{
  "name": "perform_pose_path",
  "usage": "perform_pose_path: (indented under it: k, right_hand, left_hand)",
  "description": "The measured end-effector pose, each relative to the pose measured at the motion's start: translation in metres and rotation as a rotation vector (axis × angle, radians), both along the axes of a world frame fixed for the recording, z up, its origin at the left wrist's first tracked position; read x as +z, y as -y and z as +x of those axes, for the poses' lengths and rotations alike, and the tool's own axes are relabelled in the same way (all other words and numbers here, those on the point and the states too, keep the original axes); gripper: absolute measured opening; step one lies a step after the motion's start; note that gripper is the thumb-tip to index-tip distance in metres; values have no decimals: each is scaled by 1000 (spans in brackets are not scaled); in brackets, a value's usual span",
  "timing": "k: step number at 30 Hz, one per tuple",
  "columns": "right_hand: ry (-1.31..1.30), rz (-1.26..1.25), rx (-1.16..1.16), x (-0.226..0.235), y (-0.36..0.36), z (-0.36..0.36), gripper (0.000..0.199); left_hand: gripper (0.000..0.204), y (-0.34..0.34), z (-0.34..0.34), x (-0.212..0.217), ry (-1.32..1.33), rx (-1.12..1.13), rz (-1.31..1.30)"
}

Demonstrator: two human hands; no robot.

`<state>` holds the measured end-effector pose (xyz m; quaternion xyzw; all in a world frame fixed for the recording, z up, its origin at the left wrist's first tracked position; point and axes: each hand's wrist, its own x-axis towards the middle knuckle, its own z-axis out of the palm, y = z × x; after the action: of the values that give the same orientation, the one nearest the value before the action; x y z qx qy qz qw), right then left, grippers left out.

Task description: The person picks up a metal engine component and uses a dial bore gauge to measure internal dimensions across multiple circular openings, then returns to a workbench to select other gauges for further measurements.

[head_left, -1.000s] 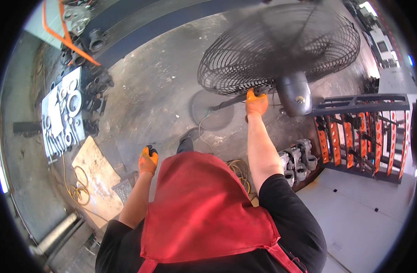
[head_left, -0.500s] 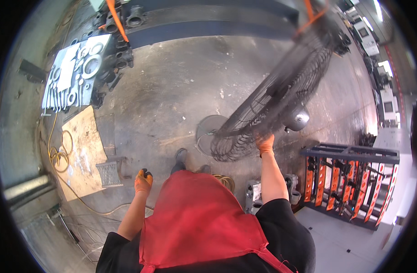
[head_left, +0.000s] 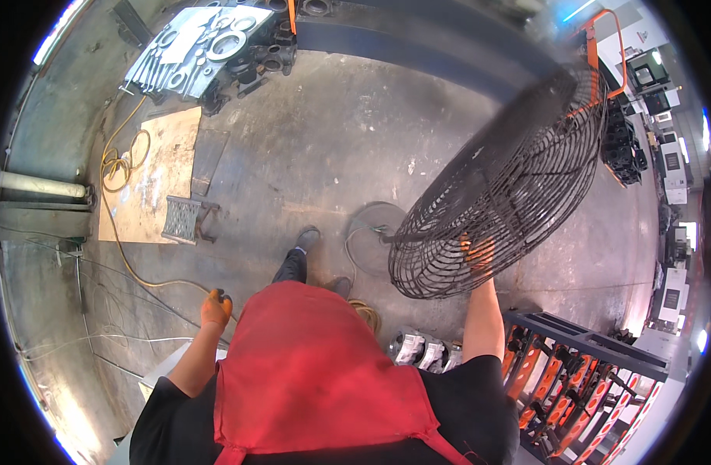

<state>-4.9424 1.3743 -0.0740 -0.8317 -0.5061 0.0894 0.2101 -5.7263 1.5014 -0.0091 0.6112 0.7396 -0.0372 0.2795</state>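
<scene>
A large black pedestal fan with a round wire cage leans across the right side of the view, its head tilted. Behind the wires of its lower part, my right hand in an orange glove is closed on the cage; the wires partly cover its fingers. The fan's round base stands on the floor to the left of the cage. Down at my left side, my left hand, also in an orange glove with dark fingertips, hangs with its fingers curled in and nothing seen in it.
A table with metal rings and tools stands far left. A wooden board lies below it, with a yellow hose over it. At the lower right is a rack with orange bars; metal castings lie beside me.
My body and view have turned to the right and moved forward. The fan's head has swung, so its cage now covers my right hand. My left hand stays low at my side.
</scene>
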Motion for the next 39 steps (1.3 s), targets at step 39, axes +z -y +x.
perform_pose_path:
  k: [39]
  right_hand:
    - [-59, -245, 431, 92, 103, -2, 46]
  left_hand:
    - [43, 84, -30, 49, 71, 35, -20]
